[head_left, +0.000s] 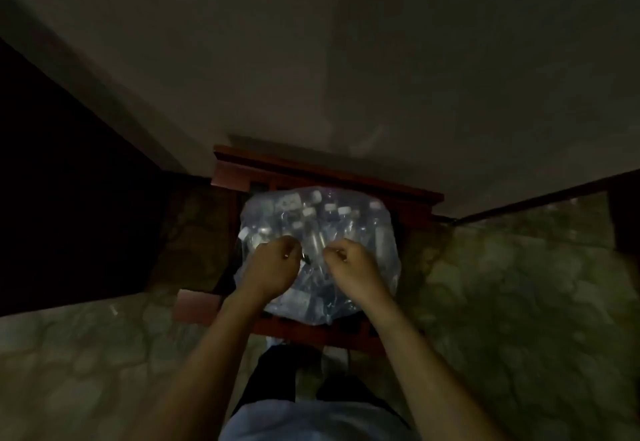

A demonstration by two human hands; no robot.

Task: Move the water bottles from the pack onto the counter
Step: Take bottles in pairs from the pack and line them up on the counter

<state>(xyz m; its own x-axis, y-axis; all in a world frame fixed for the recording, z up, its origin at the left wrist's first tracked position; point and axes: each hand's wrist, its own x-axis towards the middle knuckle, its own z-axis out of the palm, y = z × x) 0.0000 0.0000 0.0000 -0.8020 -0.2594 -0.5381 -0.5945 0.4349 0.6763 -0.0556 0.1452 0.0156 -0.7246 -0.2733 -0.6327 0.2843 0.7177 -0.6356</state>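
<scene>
Dim light covers a mottled stone counter [519, 302] that wraps both sides of a reddish wooden stand [329, 172] set against a plain wall. From the head view, the pack [381, 250], a clear bluish plastic wrap full of water bottles [317, 239] with white caps, sits on that stand directly ahead of the person and between the two counter runs.

Both hands are on the near top of the wrap, close together. The left hand [273, 267] has its fingers curled and seems to pinch the film, though the gloom makes the grip hard to confirm; the right hand [349, 264] is likewise curled round a fold of plastic. Neither holds a bottle yet.

Most bottles stand with caps upward, long axes roughly vertical, just beyond the knuckles. Both hands are about equally near, and the counter lies equally close on either side.
</scene>
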